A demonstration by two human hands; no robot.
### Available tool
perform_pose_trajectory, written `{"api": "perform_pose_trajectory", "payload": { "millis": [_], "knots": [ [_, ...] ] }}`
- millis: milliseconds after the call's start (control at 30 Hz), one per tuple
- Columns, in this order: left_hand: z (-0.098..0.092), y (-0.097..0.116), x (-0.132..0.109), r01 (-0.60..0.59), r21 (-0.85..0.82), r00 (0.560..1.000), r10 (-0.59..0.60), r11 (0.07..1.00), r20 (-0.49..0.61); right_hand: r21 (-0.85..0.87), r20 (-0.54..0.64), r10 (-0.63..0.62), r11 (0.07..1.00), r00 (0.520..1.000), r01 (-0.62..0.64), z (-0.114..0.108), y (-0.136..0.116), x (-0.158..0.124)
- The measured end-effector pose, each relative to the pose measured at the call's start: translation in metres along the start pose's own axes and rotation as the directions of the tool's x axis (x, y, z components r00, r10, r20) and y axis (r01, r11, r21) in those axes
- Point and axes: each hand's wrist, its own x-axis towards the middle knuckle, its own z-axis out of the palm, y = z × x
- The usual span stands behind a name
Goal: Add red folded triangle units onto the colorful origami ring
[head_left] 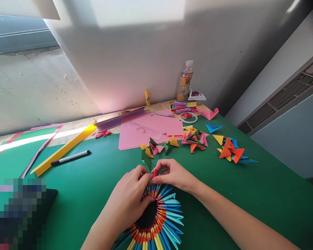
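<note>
A ring of folded paper pieces [169, 217] in blue, yellow, orange and red lies at the bottom centre on the green table. My left hand [131, 194] grips its upper left part, the thumb inside the ring's hole. At the ring's top edge my right hand [172, 175] pinches a small red folded paper piece [154, 173] between thumb and forefinger. The fingertips of both hands are close together there. Just beyond them lie a green folded piece [146, 160] and a pink folded piece [156, 149].
Pink paper sheets [130, 139] carry a clear ruler. Folded-piece piles [231, 151] lie to the right. A bottle [185, 81], glue stick [147, 98] and tape roll [188, 118] are at the back. A marker [70, 158] and yellow strip [65, 149] lie left, near a pixelated dark object [50, 199].
</note>
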Motion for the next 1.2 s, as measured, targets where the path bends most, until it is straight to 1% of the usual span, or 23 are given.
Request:
{"api": "perform_pose_trajectory", "payload": {
  "millis": [433, 667, 933, 1100, 1200],
  "knots": [
    [0.0, 0.0002, 0.0005, -0.002, -0.02, 1.0, 0.002, 1.0, 0.0, -0.015, 0.017, -0.016, 1.0, 1.0, 0.016, 0.004, -0.0046, -0.0013],
    [0.001, -0.0001, -0.001, -0.004, -0.04, 1.0, 0.004, 0.999, -0.008, -0.047, 0.036, -0.051, 0.998, 0.998, 0.052, 0.006, -0.0051, -0.0021],
    [0.0005, 0.0014, -0.0009, 0.003, -0.011, 1.0, -0.003, 1.0, -0.012, -0.147, 0.041, -0.124, 0.981, 0.991, 0.128, 0.0071, -0.0073, -0.0034],
    [0.0007, 0.0016, 0.0005, 0.007, -0.023, 1.0, -0.008, 1.0, -0.021, -0.255, 0.016, -0.132, 0.958, 0.991, 0.132, 0.0069, -0.0093, -0.0056],
    [0.0022, 0.0015, 0.0006, 0.025, -0.043, 0.999, -0.027, 0.999, -0.038, -0.279, 0.01, -0.14, 0.95, 0.99, 0.137, 0.0071, -0.0095, -0.0071]
  ]
}}
